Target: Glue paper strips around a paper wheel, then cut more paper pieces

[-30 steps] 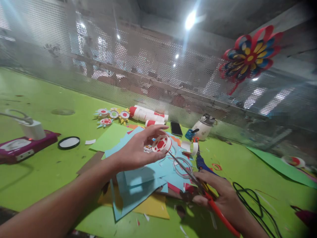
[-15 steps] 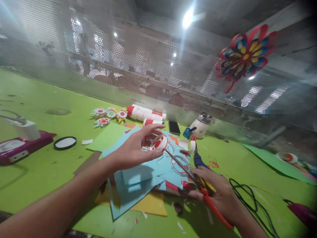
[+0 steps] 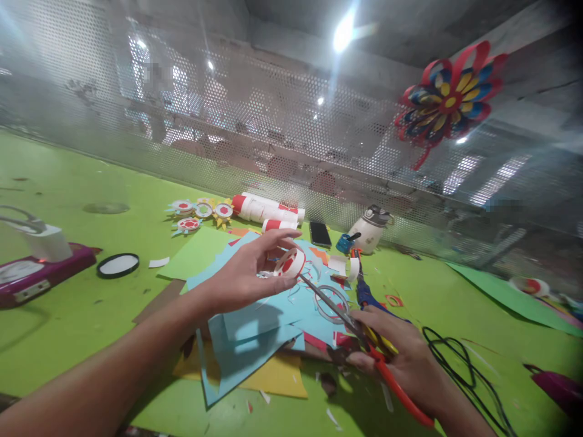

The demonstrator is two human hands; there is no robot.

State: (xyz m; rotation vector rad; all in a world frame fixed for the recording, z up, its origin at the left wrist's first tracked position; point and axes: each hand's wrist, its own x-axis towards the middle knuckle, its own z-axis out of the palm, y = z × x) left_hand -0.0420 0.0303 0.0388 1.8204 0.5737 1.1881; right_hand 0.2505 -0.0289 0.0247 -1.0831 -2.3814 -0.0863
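While the person leaned over the green table (image 3: pixel 68 182), the left hand (image 3: pixel 248 276) held a small paper disc (image 3: pixel 290 263), white-rimmed with a red patterned middle, lifted above the pile of light blue paper sheets (image 3: pixel 255 340). Its fingers were curled around the disc, thumb below and fingertips along the upper edge, so the disc stood tilted with its face turned toward the right. The right hand (image 3: pixel 401 358) was closed through the red handles of a pair of scissors (image 3: pixel 359 334). Their long axis ran from that hand, near and right, up toward the far left, and the blade tips met the lower right edge of the disc; whether the blades were parted I could not tell, since they looked like one thin line. The disc therefore lay straight along the scissors' line, just off the tips, with the left hand much the nearer of the two. Under both hands lay a yellow sheet (image 3: pixel 277 379) and scattered scraps. Farther off stood a row of finished paper flowers (image 3: pixel 200 211), red-and-white glue bottles (image 3: pixel 268 209), a dark phone (image 3: pixel 320 233) and a white jar-like pot (image 3: pixel 371 229). A black cable (image 3: pixel 455 364) curled at the near right, a purple device (image 3: pixel 40 273) sat at the left, and a large paper flower (image 3: pixel 449 100) hung on the perforated screen (image 3: pixel 228 121).
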